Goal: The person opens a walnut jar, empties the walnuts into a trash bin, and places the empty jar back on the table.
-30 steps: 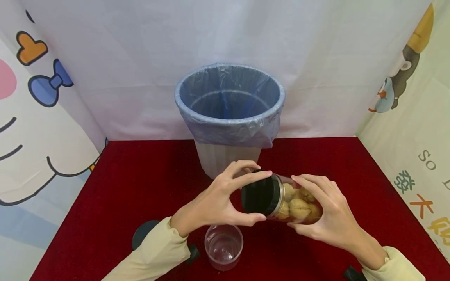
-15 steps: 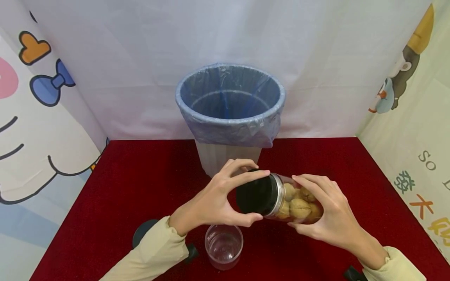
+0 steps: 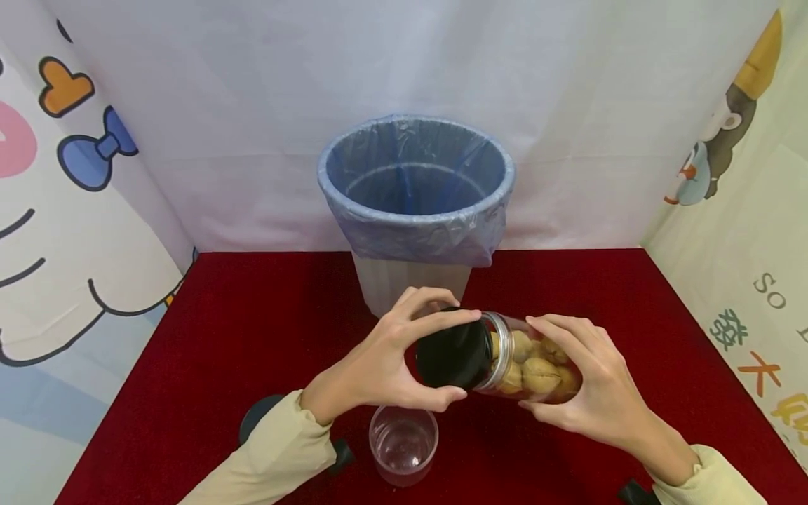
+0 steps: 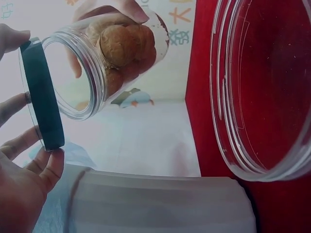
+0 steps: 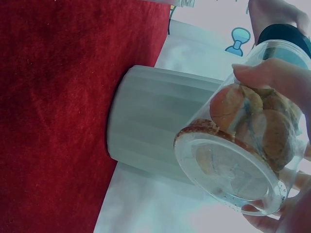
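Observation:
Fingers and thumb of my left hand [image 3: 385,361] pinch the rim of a dark screw lid [image 3: 449,356]. In the left wrist view the lid [image 4: 43,94] stands a little apart from the threaded mouth of a clear plastic jar [image 4: 95,77]. My right hand [image 3: 590,382] grips that jar round its body, near the base. Tilted on its side in the air, the jar holds several brown walnuts [image 3: 539,375]. The right wrist view shows its clear base [image 5: 233,170] turned towards the camera. Below the left hand stands a second clear jar [image 3: 404,449], open at the top.
Behind the hands rises a white bin [image 3: 410,280] lined with a blue bag [image 3: 423,238]. Another dark lid [image 3: 255,417] lies on the red cloth [image 3: 252,315], partly hidden by the left sleeve. White and patterned curtains close off the back and sides.
My left hand has moved slightly left with the lid, which has come off the jar's mouth and opened a gap. The right hand and jar have stayed almost still.

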Available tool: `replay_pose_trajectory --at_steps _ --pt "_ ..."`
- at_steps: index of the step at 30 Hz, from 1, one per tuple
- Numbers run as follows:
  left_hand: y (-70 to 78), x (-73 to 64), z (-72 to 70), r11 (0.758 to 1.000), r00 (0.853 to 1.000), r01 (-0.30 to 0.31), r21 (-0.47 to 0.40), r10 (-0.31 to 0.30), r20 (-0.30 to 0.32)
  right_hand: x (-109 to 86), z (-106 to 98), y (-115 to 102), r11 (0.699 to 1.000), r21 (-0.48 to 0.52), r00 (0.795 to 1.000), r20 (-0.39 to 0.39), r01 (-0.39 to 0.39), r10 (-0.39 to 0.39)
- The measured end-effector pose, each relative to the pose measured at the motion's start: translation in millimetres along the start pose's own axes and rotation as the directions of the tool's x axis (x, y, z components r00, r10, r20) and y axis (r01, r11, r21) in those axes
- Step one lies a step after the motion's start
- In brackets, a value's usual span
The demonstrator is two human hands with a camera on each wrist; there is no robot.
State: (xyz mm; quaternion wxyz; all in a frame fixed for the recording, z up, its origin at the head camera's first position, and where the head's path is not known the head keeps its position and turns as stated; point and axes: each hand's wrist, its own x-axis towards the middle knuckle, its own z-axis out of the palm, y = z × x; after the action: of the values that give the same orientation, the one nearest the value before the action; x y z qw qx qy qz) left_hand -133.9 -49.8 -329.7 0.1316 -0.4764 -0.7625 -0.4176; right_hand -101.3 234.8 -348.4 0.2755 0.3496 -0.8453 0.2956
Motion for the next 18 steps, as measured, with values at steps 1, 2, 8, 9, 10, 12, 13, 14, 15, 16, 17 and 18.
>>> replay_pose_trajectory --at_steps 1,2,8,9,10,12,13,14,15,16,17,18 --pt "-0.2 -0.5 -0.2 1.000 1.000 0.001 -0.002 -0.001 0.000 -0.1 0.1 0.1 1.000 -0.001 1.000 0.000 0.000 0.000" --pt "-0.4 -1.0 -0.5 1.000 1.000 0.002 -0.003 -0.002 0.001 -0.1 0.3 0.1 1.000 -0.002 1.000 0.001 0.000 0.000" --pt "-1.7 -2.1 -3.0 1.000 1.000 0.004 -0.005 -0.004 -0.002 -0.2 0.2 0.1 1.000 -0.004 1.000 0.010 -0.004 0.004" --pt "-1.9 -2.2 -3.6 1.000 1.000 0.006 -0.005 -0.006 -0.003 -0.2 0.2 0.2 1.000 -0.004 1.000 0.011 -0.005 0.005" --pt "-2.1 -2.5 -4.3 1.000 1.000 0.007 -0.005 -0.007 -0.005 -0.3 0.2 0.2 1.000 -0.003 1.000 0.013 -0.006 0.006" --pt "-2.4 -3.3 -5.6 1.000 1.000 0.013 -0.005 -0.013 -0.006 -0.4 0.5 0.4 1.000 -0.003 1.000 0.016 -0.008 0.008" --pt "-2.5 -3.8 -6.3 1.000 1.000 0.017 -0.007 -0.017 -0.006 -0.5 0.5 0.5 1.000 -0.003 1.000 0.018 -0.009 0.009" --pt "-2.6 -4.4 -7.0 1.000 1.000 0.021 -0.009 -0.021 -0.006 -0.5 0.7 0.6 1.000 -0.002 1.000 0.018 -0.009 0.009" --pt "-2.8 -5.0 -7.7 1.000 1.000 0.026 -0.010 -0.026 -0.006 -0.4 0.8 0.7 1.000 -0.001 1.000 0.019 -0.008 0.008" --pt "-3.1 -5.5 -8.4 1.000 1.000 0.029 -0.011 -0.029 -0.005 -0.4 1.0 0.7 1.000 -0.001 1.000 0.020 -0.008 0.008" --pt "-3.4 -6.1 -9.1 0.999 0.999 0.033 -0.012 -0.033 -0.005 -0.3 1.1 0.8 1.000 -0.001 1.000 0.020 -0.008 0.008" --pt "-3.8 -6.7 -9.9 0.999 0.999 0.036 -0.012 -0.036 -0.004 -0.2 1.2 0.8 1.000 -0.001 1.000 0.019 -0.007 0.007"
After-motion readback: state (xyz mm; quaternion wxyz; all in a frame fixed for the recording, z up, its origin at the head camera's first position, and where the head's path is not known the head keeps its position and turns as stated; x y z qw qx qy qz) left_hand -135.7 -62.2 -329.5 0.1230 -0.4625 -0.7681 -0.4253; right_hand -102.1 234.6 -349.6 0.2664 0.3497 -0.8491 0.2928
